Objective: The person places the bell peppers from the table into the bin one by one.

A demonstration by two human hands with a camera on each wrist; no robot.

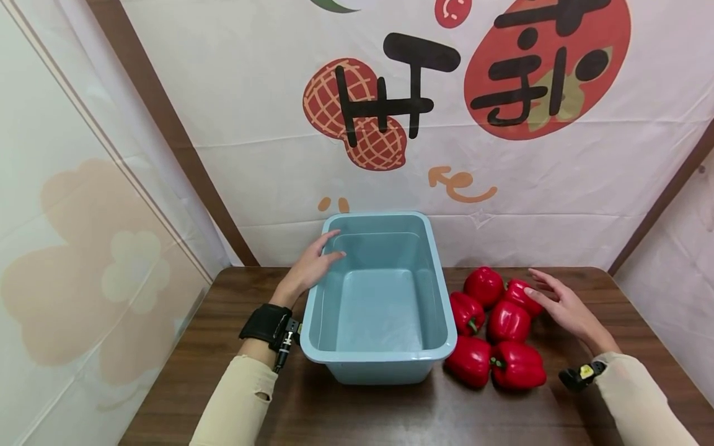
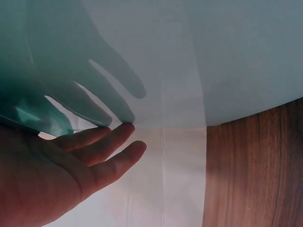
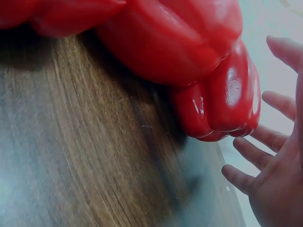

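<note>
A light blue plastic tub [image 1: 382,310] stands on the table, its inside bare. At the tub's left rim is my left hand [image 1: 310,265], its index finger and thumb reaching over the edge. In the left wrist view, the left hand's [image 2: 90,165] other fingers extend beside the tub's outer wall [image 2: 156,56]; firm contact is unclear. Several glossy red bell peppers [image 1: 509,321] lie right of the tub. My right hand [image 1: 571,310], fingers spread and holding nothing, is beside the far right bell pepper [image 1: 521,295]. In the right wrist view, its fingers are near that pepper [image 3: 227,99].
The dark wooden table [image 1: 480,421] carries the tub and peppers. A printed white cloth [image 1: 251,124] hangs behind the table's back edge, and more pale cloth [image 1: 83,248] hangs on the left. The tub stands between the left hand and the peppers.
</note>
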